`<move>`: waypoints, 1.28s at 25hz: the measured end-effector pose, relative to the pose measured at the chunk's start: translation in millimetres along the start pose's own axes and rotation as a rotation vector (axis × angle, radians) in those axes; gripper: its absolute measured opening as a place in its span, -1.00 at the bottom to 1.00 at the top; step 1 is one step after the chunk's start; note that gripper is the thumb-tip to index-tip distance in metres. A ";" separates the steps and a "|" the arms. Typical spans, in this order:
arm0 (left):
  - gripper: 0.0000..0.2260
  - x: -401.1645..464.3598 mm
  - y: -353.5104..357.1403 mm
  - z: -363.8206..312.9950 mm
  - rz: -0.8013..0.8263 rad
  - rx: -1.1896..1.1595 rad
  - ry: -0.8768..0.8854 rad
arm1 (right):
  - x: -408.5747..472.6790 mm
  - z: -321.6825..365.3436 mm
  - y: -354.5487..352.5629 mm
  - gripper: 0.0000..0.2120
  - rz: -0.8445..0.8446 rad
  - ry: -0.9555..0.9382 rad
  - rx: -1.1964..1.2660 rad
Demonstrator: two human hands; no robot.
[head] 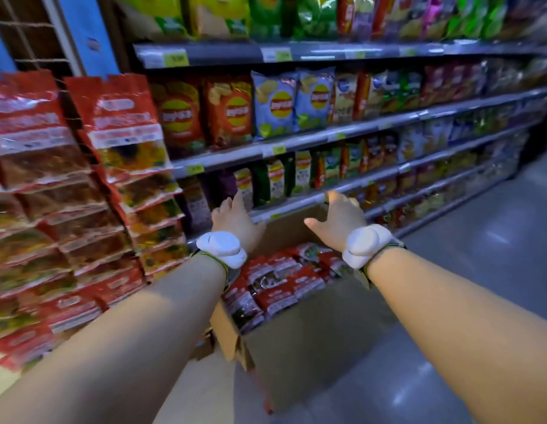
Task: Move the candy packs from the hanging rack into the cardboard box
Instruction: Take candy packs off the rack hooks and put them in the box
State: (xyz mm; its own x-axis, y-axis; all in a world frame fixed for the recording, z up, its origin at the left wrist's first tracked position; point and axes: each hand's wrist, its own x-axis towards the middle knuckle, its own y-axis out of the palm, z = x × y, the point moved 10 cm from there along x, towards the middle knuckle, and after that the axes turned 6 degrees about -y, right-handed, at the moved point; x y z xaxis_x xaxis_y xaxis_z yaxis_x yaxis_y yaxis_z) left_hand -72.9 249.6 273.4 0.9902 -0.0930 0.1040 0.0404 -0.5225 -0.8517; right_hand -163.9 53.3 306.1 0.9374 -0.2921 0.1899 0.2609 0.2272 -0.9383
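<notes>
Red-topped candy packs (125, 142) hang in overlapping columns on the rack at the left. A brown cardboard box (312, 335) stands on the floor in the middle, holding several red candy packs (278, 286). Both arms reach forward above the box. My left hand (235, 220) hovers over the box's far left side with fingers extended, holding nothing. My right hand (338, 220) is over the far right rim with fingers spread and thumb out, also holding nothing. White wrist devices sit on both wrists. The image is blurred.
Long store shelves (342, 133) packed with chip bags run behind the box and off to the right. A grey tiled aisle floor (480, 240) stretches to the right. A box flap (226, 335) hangs open at the box's near left corner.
</notes>
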 end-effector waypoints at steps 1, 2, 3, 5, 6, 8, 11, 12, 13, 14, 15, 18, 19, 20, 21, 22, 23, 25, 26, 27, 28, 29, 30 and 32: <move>-0.25 9.9 19.9 -2.7 0.018 -0.003 -0.010 | 5.3 -17.7 13.9 -0.29 0.031 0.033 0.007; -0.26 25.1 45.9 -3.4 0.049 -0.001 -0.024 | 17.0 -36.1 30.8 -0.27 0.062 0.074 0.015; -0.25 35.2 64.9 -2.2 0.072 -0.002 -0.045 | 26.6 -51.4 47.8 -0.26 0.099 0.110 0.013; -0.25 56.1 104.1 9.2 0.144 -0.007 -0.097 | 45.4 -74.4 84.2 -0.27 0.203 0.164 -0.006; -0.24 64.5 121.5 16.3 0.183 -0.013 -0.119 | 54.2 -82.6 98.5 -0.28 0.229 0.187 -0.018; -0.24 75.1 151.8 36.6 0.259 -0.010 -0.164 | 68.1 -98.3 128.2 -0.31 0.275 0.226 0.001; -0.24 93.8 193.1 75.1 0.340 0.023 -0.295 | 81.9 -116.6 190.7 -0.42 0.450 0.294 0.157; -0.23 94.9 203.4 88.2 0.369 0.027 -0.337 | 82.2 -119.2 206.2 -0.42 0.479 0.283 0.155; -0.23 93.7 208.7 97.2 0.399 0.042 -0.376 | 84.5 -122.0 216.8 -0.39 0.470 0.246 0.110; -0.24 95.5 217.8 107.0 0.423 0.035 -0.407 | 90.1 -124.4 223.0 -0.36 0.437 0.199 0.052; -0.25 98.3 232.1 115.4 0.452 0.022 -0.435 | 96.5 -130.4 233.2 -0.34 0.426 0.178 0.018; -0.27 93.0 256.7 114.5 0.501 -0.024 -0.458 | 103.2 -159.4 260.5 -0.34 0.497 0.224 -0.014; -0.33 92.0 265.2 110.9 0.511 -0.044 -0.473 | 107.9 -172.5 270.5 -0.36 0.514 0.249 -0.010; -0.40 93.6 279.6 109.4 0.496 -0.053 -0.493 | 114.9 -187.1 286.3 -0.39 0.563 0.250 -0.009; -0.45 94.2 293.7 108.6 0.500 -0.041 -0.498 | 121.5 -198.4 297.8 -0.42 0.603 0.246 -0.017; -0.48 91.9 306.2 104.4 0.528 -0.028 -0.490 | 125.8 -211.2 307.5 -0.45 0.650 0.264 -0.037; -0.51 88.6 317.3 97.9 0.552 -0.017 -0.490 | 130.1 -226.4 317.8 -0.45 0.692 0.292 -0.059; -0.55 81.8 338.1 90.9 0.576 -0.079 -0.563 | 140.4 -254.1 330.8 -0.41 0.761 0.322 -0.124; -0.53 81.0 346.6 83.8 0.561 -0.106 -0.612 | 150.0 -267.2 336.2 -0.41 0.786 0.311 -0.143; -0.49 82.8 361.5 74.9 0.545 -0.132 -0.658 | 162.7 -282.6 343.1 -0.42 0.823 0.297 -0.139; -0.46 83.5 376.9 67.8 0.545 -0.151 -0.687 | 168.3 -295.4 352.4 -0.41 0.870 0.298 -0.107; -0.45 83.8 386.0 58.8 0.560 -0.159 -0.695 | 166.6 -303.2 365.1 -0.38 0.933 0.305 -0.016; -0.43 84.6 395.8 51.8 0.572 -0.161 -0.702 | 165.1 -307.0 372.7 -0.34 0.970 0.309 0.072; -0.47 86.9 421.9 41.1 0.605 -0.199 -0.740 | 168.0 -322.9 395.4 -0.18 1.027 0.332 0.125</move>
State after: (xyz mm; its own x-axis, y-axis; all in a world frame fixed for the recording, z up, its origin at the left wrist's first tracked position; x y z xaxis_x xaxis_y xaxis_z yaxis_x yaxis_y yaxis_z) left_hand 35.6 55.9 -97.9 0.6724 0.1276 -0.7291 -0.4584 -0.7016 -0.5455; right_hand 22.2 -205.9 -126.4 0.6171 -0.1416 -0.7740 -0.5725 0.5939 -0.5652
